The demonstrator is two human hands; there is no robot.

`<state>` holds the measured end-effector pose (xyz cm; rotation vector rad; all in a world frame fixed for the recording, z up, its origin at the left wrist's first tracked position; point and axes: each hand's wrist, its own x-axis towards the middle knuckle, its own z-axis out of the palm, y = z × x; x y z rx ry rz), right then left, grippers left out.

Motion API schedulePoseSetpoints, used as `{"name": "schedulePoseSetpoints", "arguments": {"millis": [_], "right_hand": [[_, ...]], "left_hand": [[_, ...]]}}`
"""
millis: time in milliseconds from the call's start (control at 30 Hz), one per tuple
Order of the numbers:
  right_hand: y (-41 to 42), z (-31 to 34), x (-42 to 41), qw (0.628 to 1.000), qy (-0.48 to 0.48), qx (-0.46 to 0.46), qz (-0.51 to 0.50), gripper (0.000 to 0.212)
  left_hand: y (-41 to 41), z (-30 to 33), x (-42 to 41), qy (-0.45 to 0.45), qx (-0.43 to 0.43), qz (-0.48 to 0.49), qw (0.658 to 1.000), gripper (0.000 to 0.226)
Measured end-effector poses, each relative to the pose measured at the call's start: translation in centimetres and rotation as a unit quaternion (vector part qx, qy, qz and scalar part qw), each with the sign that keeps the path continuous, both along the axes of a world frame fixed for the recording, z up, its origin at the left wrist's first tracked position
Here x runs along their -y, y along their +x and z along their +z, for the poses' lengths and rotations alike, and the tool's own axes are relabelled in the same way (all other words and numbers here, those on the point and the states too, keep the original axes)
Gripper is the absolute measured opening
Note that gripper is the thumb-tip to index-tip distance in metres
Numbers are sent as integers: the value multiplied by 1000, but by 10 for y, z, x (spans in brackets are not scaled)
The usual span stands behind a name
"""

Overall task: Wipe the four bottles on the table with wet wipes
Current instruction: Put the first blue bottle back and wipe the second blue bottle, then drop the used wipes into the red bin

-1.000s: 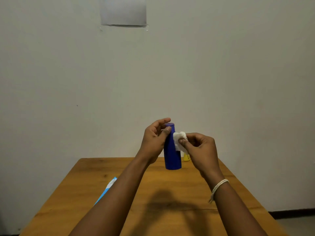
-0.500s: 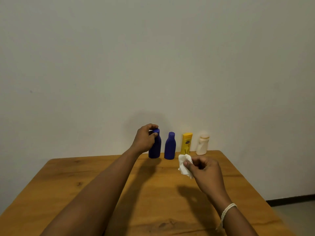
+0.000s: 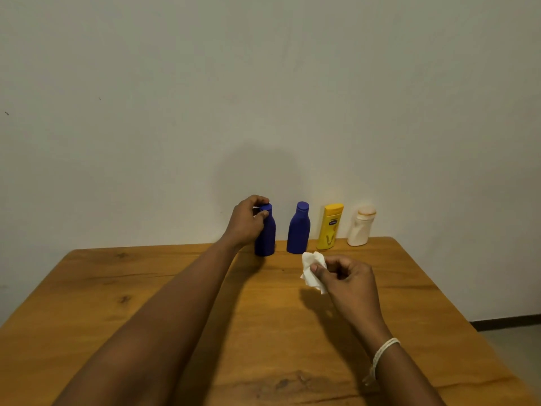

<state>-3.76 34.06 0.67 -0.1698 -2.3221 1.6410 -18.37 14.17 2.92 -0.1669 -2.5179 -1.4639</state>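
Observation:
Several bottles stand in a row at the table's far edge by the wall. The leftmost is a blue bottle (image 3: pixel 266 235), upright on the table, with my left hand (image 3: pixel 246 224) wrapped around its neck and cap. To its right stand a second blue bottle (image 3: pixel 298 228), a yellow bottle (image 3: pixel 330 227) and a white bottle (image 3: pixel 360 227), all untouched. My right hand (image 3: pixel 348 279) hovers above the table in front of the second blue bottle, pinching a crumpled white wet wipe (image 3: pixel 312 271).
The wooden table (image 3: pixel 175 303) fills the lower view, its right edge running down toward the floor (image 3: pixel 515 341). A plain wall (image 3: pixel 263 98) rises directly behind the bottles.
The blue bottle was held up and wiped a second ago; now it stands in the row on the table. My right hand has drawn back with the wipe. The view has tilted down.

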Motion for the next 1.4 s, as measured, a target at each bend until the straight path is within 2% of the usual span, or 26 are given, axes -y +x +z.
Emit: {"name": "schedulePoseSetpoints", "arguments": {"millis": [233, 500, 700, 800, 933, 1033, 1100, 1167, 1200, 1300, 1400], "right_hand": [[1, -2, 9, 1000, -8, 18, 4, 21], [5, -6, 9, 999, -21, 28, 2, 20], [13, -2, 7, 997, -65, 37, 17, 22], [22, 10, 9, 993, -109, 39, 32, 21], [37, 26, 5, 982, -178, 39, 39, 14], [53, 45, 4, 980, -191, 25, 51, 14], [66, 61, 4, 979, -197, 6, 57, 15], [80, 79, 5, 978, -201, -6, 60, 15], [89, 88, 7, 977, -205, -12, 60, 20], [113, 111, 9, 975, -209, -34, 66, 23], [130, 128, 13, 974, -209, -55, 66, 23]], "left_hand": [[-4, -1, -4, -9, 2, 1, 1000, 36], [-3, -2, -3, -31, 4, -13, 999, 45], [10, 5, -1, -11, -10, 1, 1000, 54], [27, 13, 1, 11, -26, 44, 999, 55], [68, 27, -14, 75, -67, 151, 983, 50], [113, 40, -36, 134, -93, 168, 972, 40], [144, 51, -51, 166, -80, 134, 974, 28], [171, 58, -61, 178, -57, 58, 981, 13], [185, 64, -64, 192, -41, 10, 980, 14], [224, 87, -64, 239, 32, -109, 964, 35], [245, 105, -56, 250, 62, -141, 956, 46]]}}
